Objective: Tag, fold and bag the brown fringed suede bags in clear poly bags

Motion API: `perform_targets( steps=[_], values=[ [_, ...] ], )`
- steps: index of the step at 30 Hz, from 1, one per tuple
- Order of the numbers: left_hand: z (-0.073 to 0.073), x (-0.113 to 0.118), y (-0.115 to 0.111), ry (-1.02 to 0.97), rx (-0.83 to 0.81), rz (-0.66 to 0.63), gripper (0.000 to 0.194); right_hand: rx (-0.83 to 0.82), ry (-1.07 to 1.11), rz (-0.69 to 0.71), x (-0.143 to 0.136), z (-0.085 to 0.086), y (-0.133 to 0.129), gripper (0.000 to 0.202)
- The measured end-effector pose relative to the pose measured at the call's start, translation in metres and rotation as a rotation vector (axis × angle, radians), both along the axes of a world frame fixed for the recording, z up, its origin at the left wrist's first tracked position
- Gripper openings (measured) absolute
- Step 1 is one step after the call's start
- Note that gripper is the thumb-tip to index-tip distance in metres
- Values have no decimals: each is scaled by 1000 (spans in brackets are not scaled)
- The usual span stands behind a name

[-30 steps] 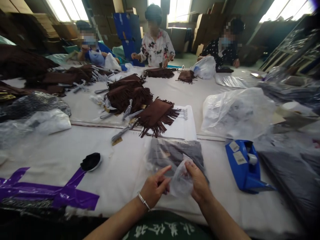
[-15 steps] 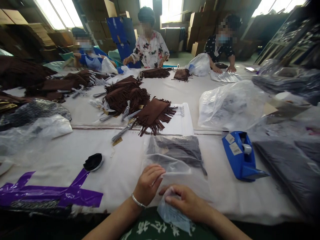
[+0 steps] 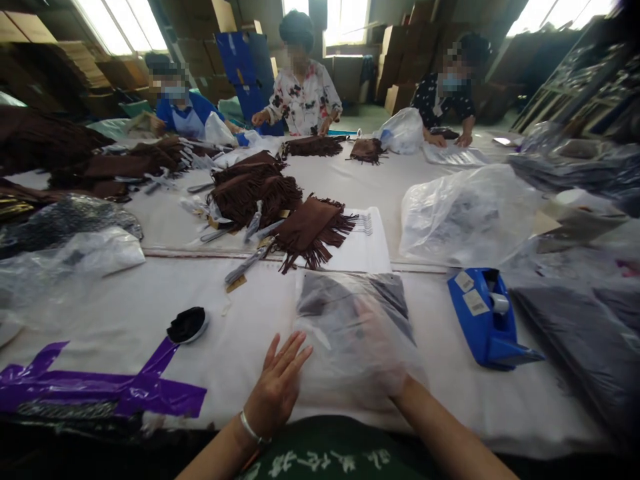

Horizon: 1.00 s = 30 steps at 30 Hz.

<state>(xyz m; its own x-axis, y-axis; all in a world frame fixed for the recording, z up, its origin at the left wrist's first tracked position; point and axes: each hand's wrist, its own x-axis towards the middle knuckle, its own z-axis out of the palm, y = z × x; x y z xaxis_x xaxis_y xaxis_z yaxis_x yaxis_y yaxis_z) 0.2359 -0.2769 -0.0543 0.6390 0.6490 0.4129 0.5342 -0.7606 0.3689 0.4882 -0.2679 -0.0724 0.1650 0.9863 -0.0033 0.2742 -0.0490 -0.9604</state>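
Observation:
In front of me a clear plastic bag (image 3: 333,347) lies flat on the table, with a folded dark grey cloth (image 3: 314,300) at its far end. My left hand (image 3: 280,380) is open beside the bag's left edge, its fingers extended and a little apart. The forearm on the other side reaches to the bag, and my right hand (image 3: 383,343) shows only faintly through the cloudy plastic. What its fingers do, and whether they hold anything, is hidden there.
Brown fringed pieces (image 3: 310,227) with grey handles lie beyond the bag. A blue tape dispenser (image 3: 483,320) stands to the right. To the left are a small round dish (image 3: 187,325) and purple tape (image 3: 100,390). Several people sit across the table.
My right hand has moved forward under the clear plastic, and the crumpled pale packet it held is out of sight. My left hand has let go of the plastic and spread its fingers.

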Motion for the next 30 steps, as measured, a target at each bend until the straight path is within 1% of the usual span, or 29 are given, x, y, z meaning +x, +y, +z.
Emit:
perform_targets(
  steps=[2, 3, 4, 5, 6, 7, 8, 11, 13, 15, 17, 19, 20, 21, 22, 23, 25, 26, 27, 28, 29, 30],
  values=[
    [-16, -16, -3, 35, 5, 13, 60, 48, -177, 136, -1, -14, -3, 63],
    [-22, -22, -4, 49, 14, 20, 61, 72, -290, 205, -2, -21, -5, 68],
    [-27, -25, -4, 61, 23, 24, 62, 91, -399, 255, -4, -28, -6, 66],
    [-30, -27, -5, 72, 32, 24, 64, 108, -497, 287, -5, -34, -5, 60],
    [-32, -28, -5, 81, 45, 20, 65, 122, -573, 299, -6, -39, -3, 54],
    [-33, -28, -6, 91, 62, 13, 66, 128, -608, 295, -5, -44, 1, 52],
    [-34, -28, -6, 105, 78, 8, 67, 140, -629, 282, -3, -47, 6, 55],
    [-34, -29, -9, 202, 91, -8, 67, 244, -794, 289, 8, -54, 16, 67],
    [-35, -32, -10, 302, 69, -35, 68, 317, -885, 308, 15, -60, 11, 67],
    [-38, -35, -8, 390, 40, -92, 69, 355, -902, 324, 24, -67, -9, 62],
    [-41, -37, -4, 432, 1, -150, 70, 360, -924, 335, 36, -75, -42, 59],
    [-44, -38, 2, 439, -59, -202, 74, 299, -965, 359, 50, -80, -81, 59],
    [-45, -38, 6, 438, -95, -216, 76, 256, -978, 376, 57, -80, -99, 58],
    [-46, -38, 9, 438, -130, -225, 78, 210, -982, 398, 64, -77, -115, 58],
    [-45, -38, 13, 440, -164, -238, 80, 174, -963, 432, 70, -70, -129, 56],
    [-45, -38, 16, 442, -195, -247, 82, 151, -916, 473, 75, -59, -138, 52],
    [-42, -36, 20, 441, -245, -267, 86, 92, -758, 575, 79, -27, -144, 36],
    [-40, -34, 22, 439, -265, -271, 87, 58, -660, 618, 80, -9, -141, 29],
    [-37, -33, 24, 441, -281, -273, 88, 19, -567, 638, 79, 9, -134, 26],
    [-35, -31, 25, 445, -294, -275, 90, -7, -495, 628, 79, 25, -123, 26],
    [-33, -30, 26, 455, -302, -279, 91, -5, -458, 609, 79, 36, -111, 27],
    [-31, -30, 27, 471, -309, -288, 93, 5, -445, 593, 81, 42, -97, 28]
  ],
)
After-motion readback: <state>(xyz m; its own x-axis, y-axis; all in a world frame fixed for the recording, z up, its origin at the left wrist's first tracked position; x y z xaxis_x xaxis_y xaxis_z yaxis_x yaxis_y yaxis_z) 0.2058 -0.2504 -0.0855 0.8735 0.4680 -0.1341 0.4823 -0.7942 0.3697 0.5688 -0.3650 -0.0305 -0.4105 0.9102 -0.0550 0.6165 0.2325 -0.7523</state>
